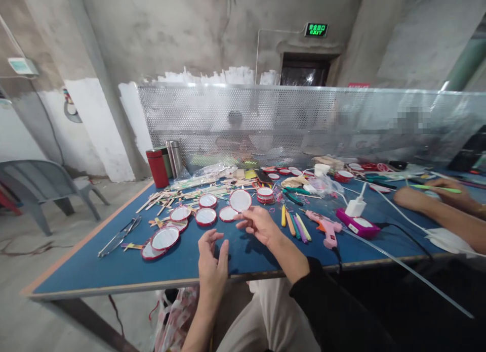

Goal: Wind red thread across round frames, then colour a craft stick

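My right hand (258, 225) is over the middle of the blue table (114, 273), its fingers closed at the lower edge of a round white disc with a red rim (240, 201). To its left, my left hand (213, 253) is raised with fingers apart and nothing in it. Several similar red-rimmed discs lie beyond and left of my hands, among them one at the centre (206, 217) and a pair (165, 238) partly overlapping at the left. A stack of red-rimmed discs (265, 194) stands just behind my right hand.
Coloured sticks (296, 226), a pink glue gun (325, 229) and a purple power block (357, 224) lie to the right. Scissors (119, 235) lie left. Wooden sticks and a red bottle (157, 169) are at the back left. A co-worker's arms (436, 210) reach in at the right.
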The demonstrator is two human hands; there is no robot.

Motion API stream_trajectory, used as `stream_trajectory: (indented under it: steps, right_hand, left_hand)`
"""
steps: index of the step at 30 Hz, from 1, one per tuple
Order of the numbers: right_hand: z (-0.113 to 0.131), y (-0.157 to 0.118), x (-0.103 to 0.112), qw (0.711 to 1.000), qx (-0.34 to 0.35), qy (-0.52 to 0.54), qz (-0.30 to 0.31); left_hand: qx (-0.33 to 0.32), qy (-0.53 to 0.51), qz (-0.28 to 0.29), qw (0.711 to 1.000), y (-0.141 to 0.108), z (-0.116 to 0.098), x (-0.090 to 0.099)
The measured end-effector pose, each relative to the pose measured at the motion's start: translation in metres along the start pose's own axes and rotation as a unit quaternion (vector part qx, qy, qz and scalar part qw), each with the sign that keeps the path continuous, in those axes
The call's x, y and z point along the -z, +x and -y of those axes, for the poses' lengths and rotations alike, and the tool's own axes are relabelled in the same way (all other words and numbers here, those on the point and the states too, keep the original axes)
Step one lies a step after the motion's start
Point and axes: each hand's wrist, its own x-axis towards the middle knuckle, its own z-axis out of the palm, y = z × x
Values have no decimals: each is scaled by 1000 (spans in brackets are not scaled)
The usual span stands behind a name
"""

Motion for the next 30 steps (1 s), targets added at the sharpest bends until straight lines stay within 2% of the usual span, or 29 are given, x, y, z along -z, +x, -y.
stream_trajectory:
  steps: [5,8,10,13,16,19,22,26,30]
  right_hand:
    - [-15,-15,-1,996,-12,-72,-49]
    - [-16,-17,5,985,3,-147,-88]
    - [-12,-15,10,970,19,-214,-111]
    - [-2,-11,15,929,54,-337,-141]
    - [9,-5,16,867,79,-471,-145]
    - [15,4,11,804,60,-579,-118]
    - [16,14,6,755,23,-649,-88]
    - [15,21,8,714,5,-696,-79]
    - [18,25,9,701,12,-704,-108]
  left_hand:
    - [-63,91,51,992,4,3,3]
    - [-138,195,120,964,6,3,4]
    - [-182,249,146,940,5,2,2]
    - [-221,314,150,911,1,-1,-4]
    - [-245,338,156,895,-1,-3,-8]
    - [-248,339,153,894,-1,-3,-8]
    - [-255,346,158,889,1,-2,-7]
    - [-271,351,166,881,1,-2,-6]
    - [-276,362,171,874,2,-1,-6]
